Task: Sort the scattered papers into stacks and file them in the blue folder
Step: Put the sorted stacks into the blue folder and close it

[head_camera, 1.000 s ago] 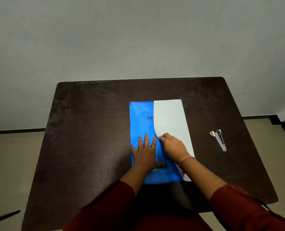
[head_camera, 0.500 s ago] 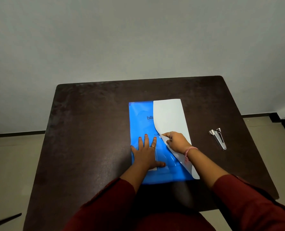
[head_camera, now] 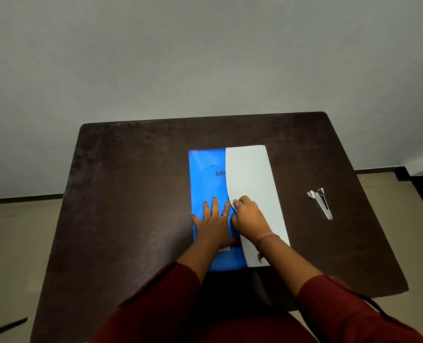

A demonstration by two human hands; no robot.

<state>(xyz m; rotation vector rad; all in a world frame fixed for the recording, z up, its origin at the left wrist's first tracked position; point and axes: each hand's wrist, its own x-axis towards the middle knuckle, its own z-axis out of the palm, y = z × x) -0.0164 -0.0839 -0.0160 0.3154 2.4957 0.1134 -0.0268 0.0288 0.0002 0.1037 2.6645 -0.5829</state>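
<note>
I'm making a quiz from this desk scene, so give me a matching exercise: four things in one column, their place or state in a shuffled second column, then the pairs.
Things:
1. left hand
2. right hand
3. white paper
4. stapler

States:
A. lies alone on the table's right side
B. fingers curled at the paper's left edge
C. covers the right part of the blue folder
D. pressed flat on the folder, fingers spread

Pairs: 1-D, 2-B, 3-C, 4-A

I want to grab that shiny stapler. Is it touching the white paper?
Apart. The head view shows bare dark table between the stapler and the white paper.
</note>
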